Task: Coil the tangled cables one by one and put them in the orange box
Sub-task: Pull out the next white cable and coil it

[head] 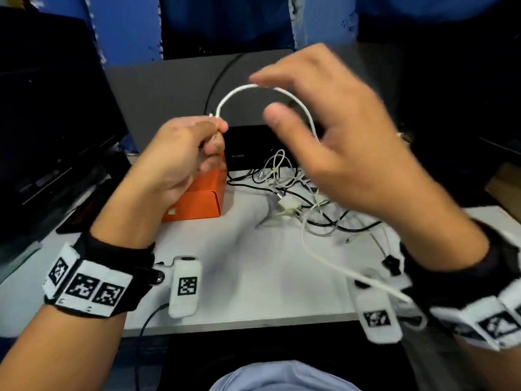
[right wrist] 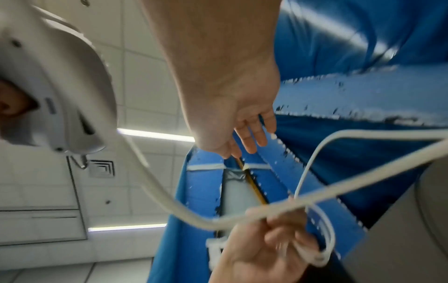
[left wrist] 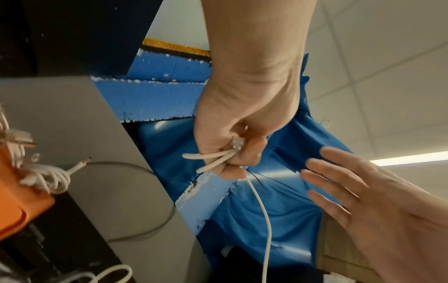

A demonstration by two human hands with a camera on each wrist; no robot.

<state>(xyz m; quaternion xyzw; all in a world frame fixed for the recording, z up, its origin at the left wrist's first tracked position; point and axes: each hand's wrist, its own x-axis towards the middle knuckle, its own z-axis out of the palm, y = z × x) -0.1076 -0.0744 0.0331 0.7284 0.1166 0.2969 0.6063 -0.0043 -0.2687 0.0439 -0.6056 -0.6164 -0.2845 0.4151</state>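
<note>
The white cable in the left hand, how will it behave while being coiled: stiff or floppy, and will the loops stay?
Probably semi-flexible: the white cable holds a smooth arch above the left hand rather than collapsing. Its free length droops to the table, so it seems light and limp over distance. The loops would likely spring open if the grip loosens, since the right hand is open and not pinching it.

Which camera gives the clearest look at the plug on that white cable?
The left wrist view: the plug sits sharp in the left hand. The head view hides it behind curled fingers; the right wrist view shows only blurred white cable.
</note>
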